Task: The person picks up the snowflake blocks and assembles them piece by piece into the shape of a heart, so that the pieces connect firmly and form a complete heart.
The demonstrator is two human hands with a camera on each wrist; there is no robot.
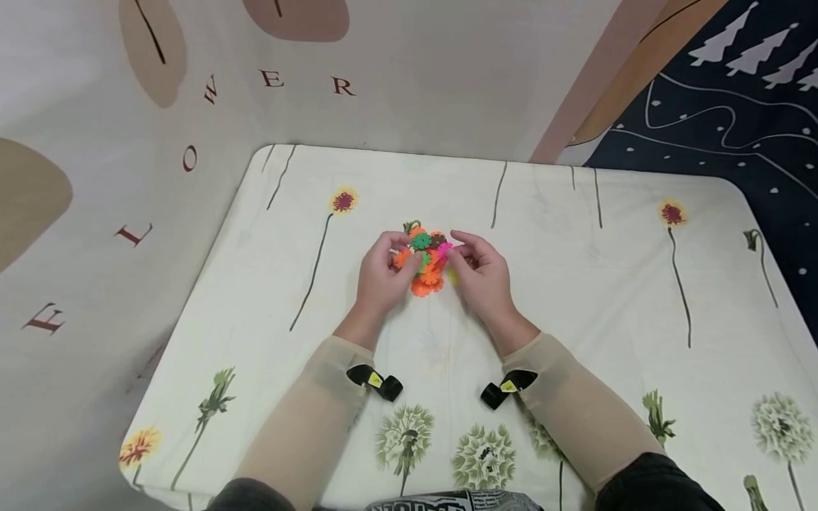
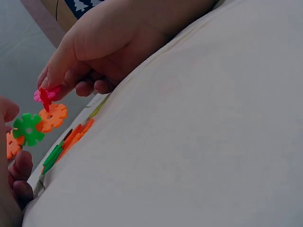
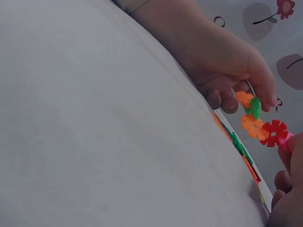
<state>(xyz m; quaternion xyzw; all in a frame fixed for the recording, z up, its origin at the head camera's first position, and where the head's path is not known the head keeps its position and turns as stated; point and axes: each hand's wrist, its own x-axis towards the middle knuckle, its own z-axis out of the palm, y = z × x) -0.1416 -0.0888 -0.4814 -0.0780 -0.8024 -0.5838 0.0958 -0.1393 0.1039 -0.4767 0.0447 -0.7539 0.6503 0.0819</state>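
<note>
Between the two hands hangs a short chain of interlocking snowflake discs, above the table. My left hand (image 1: 382, 277) pinches its left end, by an orange disc (image 3: 245, 98) and a green disc (image 2: 29, 129). Another orange disc (image 3: 254, 126) and a red disc (image 3: 275, 133) follow along the chain. At the far end my right hand (image 1: 486, 280) pinches a pink disc (image 2: 39, 96) between thumb and finger. Beneath the chain lies a small pile of loose discs, among them orange discs (image 1: 427, 284), a dark green disc (image 1: 421, 241) and a brown disc (image 1: 438, 241).
A white cloth with printed flowers covers the table (image 1: 562, 270). Partly behind the right hand lies a yellow-green disc (image 1: 453, 275). Curtains with printed letters (image 1: 434, 85) hang along the left and back, and a dark blue one (image 1: 735, 121) at the right.
</note>
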